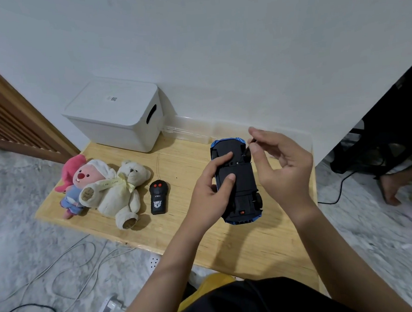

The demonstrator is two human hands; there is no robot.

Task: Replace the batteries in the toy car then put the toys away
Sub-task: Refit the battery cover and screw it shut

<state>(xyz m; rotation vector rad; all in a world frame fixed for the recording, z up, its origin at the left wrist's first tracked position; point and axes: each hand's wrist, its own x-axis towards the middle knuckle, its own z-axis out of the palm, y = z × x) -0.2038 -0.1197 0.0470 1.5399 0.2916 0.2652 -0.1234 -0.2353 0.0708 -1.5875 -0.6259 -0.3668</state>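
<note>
Now, left hand (211, 186) gripping overturned toy car (235, 180), right hand (280, 161) pinching screwdriver (246, 149).

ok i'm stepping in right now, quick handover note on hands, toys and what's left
Left hand holds the toy car belly-up on the low wooden table.
Right hand pinches a thin dark tool, likely a screwdriver, at the battery cover.
Remote, teddy bear and pink plush lie left of the car; white storage box behind, lid on.
Done: car flipped.
Left: open the cover, swap batteries, close, store toys.
</note>
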